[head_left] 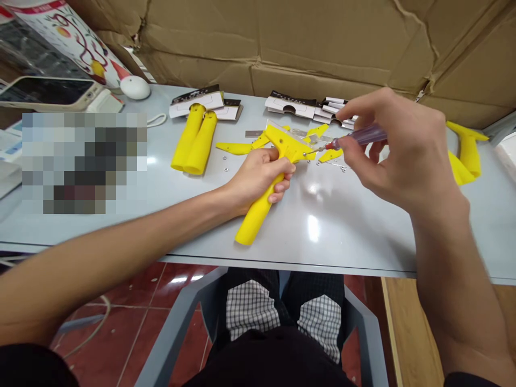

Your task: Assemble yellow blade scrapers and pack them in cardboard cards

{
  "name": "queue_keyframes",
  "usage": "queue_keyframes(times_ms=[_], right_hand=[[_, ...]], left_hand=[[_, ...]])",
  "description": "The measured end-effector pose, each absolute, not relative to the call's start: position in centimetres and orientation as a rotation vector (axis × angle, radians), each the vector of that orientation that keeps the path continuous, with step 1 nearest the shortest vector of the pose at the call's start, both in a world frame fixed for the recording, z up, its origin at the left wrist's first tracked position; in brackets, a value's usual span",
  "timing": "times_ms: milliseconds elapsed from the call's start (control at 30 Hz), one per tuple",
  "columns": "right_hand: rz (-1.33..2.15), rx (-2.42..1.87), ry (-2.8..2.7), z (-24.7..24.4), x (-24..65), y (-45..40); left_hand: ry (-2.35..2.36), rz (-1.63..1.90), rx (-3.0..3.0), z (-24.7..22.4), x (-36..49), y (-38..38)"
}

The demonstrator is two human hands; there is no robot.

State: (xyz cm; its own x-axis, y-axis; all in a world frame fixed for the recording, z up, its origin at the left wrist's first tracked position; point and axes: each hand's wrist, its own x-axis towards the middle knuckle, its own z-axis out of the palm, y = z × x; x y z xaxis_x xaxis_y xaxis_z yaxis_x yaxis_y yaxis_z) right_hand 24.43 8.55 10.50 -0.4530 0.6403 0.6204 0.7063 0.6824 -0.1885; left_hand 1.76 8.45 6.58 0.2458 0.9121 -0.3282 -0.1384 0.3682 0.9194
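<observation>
My left hand [256, 180] is wrapped round the neck of a yellow plastic scraper [256, 220], its hollow handle slanting down toward me. The scraper's wide head points away and bears a small screw [305, 154] near its right corner. Between the fingers of my right hand [415, 145] is a screwdriver [366, 135] with a see-through purplish handle. Its thin shaft reaches left to the screw; whether the tip sits in the screw is too small to tell. Behind the head lie loose yellow blade covers [234, 148], a metal blade [253, 134] and several small nuts [226, 169].
Two yellow handles [193, 142] lie side by side left of my hand. Black-and-white card packs [290, 105] line the back, before a cardboard wall [322, 48]. More yellow parts [467, 153] rest at right. A phone [48, 92] and white mouse [135, 87] are at left.
</observation>
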Motion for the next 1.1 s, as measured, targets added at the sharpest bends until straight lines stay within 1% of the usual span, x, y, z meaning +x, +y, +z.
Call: queue_keyframes(times_ms=[233, 500, 700, 767, 867, 1000, 1100], right_hand=[[-0.112, -1.04, -2.244, 10.61, 24.43, 8.44], [-0.294, -1.083, -2.207, 10.5, 24.65, 8.6], [-0.165, -1.05, -2.201, 10.71, 24.51, 8.33], [-0.169, -1.043, -2.206, 10.73, 24.58, 8.24], [-0.255, -1.075, -2.179, 10.56, 24.82, 8.45], [-0.48, -1.155, -2.145, 10.37, 25.08, 9.03], [-0.443, -1.155, -2.155, 10.43, 24.94, 9.04]], left_hand=[[1.076, 0.874, 0.908, 6.45, 1.81, 8.46], [1.06, 0.884, 0.947, 6.22, 1.73, 8.42], [1.069, 0.873, 0.95, 6.38, 1.69, 8.43], [1.072, 0.881, 0.945, 6.37, 1.69, 8.47], [1.068, 0.89, 0.945, 6.27, 1.64, 8.48], [1.059, 0.877, 0.962, 6.24, 1.63, 8.4], [1.056, 0.875, 0.97, 6.3, 1.67, 8.37]])
